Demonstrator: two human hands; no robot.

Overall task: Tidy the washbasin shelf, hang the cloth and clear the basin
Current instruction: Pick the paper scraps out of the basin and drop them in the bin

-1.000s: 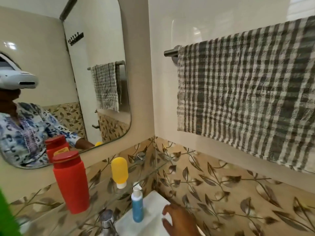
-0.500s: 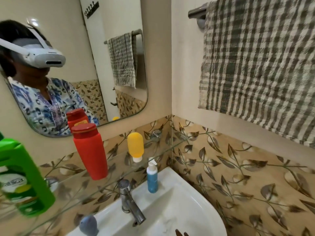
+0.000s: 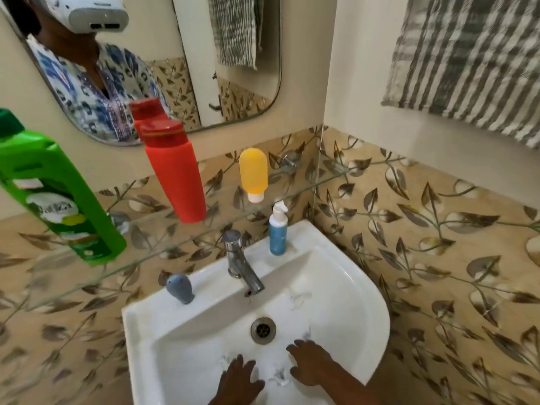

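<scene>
Hands: left hand (image 3: 238, 378) and right hand (image 3: 308, 366) spread flat, grasping nothing, inside basin (image 3: 350, 287).
Scraps: white bits (image 3: 279, 377) between them.
Cloth: checked cloth (image 3: 467, 65) hangs on wall.

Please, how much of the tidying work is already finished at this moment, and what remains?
Done, it seems: the checked cloth hangs on the wall, and three bottles stand on the glass shelf. In hand: the left hand and right hand are down in the basin among small white scraps. Left: gathering those scraps, and perhaps moving the blue bottle and grey item off the basin ledge.
</scene>
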